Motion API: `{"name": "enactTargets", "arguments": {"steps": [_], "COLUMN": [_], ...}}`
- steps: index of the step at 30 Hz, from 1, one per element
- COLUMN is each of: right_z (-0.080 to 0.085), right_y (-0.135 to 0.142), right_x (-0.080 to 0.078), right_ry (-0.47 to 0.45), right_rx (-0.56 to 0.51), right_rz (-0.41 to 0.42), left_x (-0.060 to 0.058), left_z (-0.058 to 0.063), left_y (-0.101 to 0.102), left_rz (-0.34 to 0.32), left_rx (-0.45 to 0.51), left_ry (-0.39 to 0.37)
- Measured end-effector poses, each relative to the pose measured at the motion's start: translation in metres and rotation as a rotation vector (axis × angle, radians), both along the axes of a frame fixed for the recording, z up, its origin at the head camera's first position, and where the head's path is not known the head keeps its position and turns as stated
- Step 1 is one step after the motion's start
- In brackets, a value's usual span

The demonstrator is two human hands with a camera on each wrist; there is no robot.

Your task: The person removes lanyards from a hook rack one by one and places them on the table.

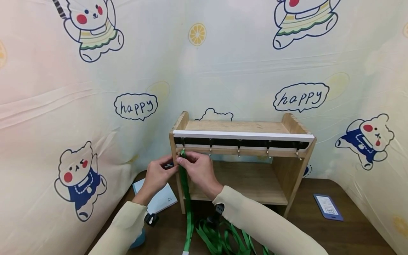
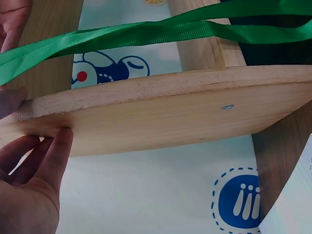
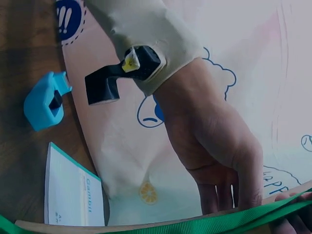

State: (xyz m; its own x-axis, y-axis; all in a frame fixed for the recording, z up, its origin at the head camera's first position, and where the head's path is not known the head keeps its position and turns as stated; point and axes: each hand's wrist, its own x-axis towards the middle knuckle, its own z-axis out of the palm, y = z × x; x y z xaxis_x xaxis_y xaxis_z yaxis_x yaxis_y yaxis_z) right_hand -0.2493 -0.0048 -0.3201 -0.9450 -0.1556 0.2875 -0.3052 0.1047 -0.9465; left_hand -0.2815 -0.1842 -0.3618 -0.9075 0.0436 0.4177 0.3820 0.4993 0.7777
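Observation:
A green lanyard point(image 1: 186, 198) hangs down the left front of a wooden shelf point(image 1: 248, 179), its top at the leftmost metal hook. My right hand point(image 1: 201, 170) pinches the lanyard close under that hook, thumb in front. The metal fitting at its top is mostly covered by the fingers. My left hand point(image 1: 159, 176) grips the shelf's left side panel point(image 2: 161, 119); its fingers lie against the outer face and its thumb is at the front edge, beside the strap. More hooks point(image 1: 239, 150) line the black strip to the right, bare.
A heap of green lanyards point(image 1: 220, 237) lies on the dark table before the shelf. Left of it are a pale blue-white booklet point(image 1: 162, 198) and a blue tape dispenser point(image 3: 45, 103). A blue card holder point(image 1: 328, 207) lies on the right. Printed cloth hangs around the table.

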Motion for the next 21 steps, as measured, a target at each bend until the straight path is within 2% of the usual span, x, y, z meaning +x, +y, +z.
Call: {"name": "enactTargets", "arguments": {"steps": [11, 21], "right_z": [-0.0004, 0.0022], "right_y": [-0.0026, 0.0], "right_x": [0.0003, 0.0003], "right_ry": [0.017, -0.026], "right_rx": [0.029, -0.045], "right_rz": [0.025, 0.074], "left_x": [0.0014, 0.0015], "left_z": [0.0012, 0.0008], "left_y": [-0.0004, -0.0007], "left_rz": [-0.016, -0.025], "left_rx": [-0.005, 0.013], "left_ry": [0.026, 0.016]}}
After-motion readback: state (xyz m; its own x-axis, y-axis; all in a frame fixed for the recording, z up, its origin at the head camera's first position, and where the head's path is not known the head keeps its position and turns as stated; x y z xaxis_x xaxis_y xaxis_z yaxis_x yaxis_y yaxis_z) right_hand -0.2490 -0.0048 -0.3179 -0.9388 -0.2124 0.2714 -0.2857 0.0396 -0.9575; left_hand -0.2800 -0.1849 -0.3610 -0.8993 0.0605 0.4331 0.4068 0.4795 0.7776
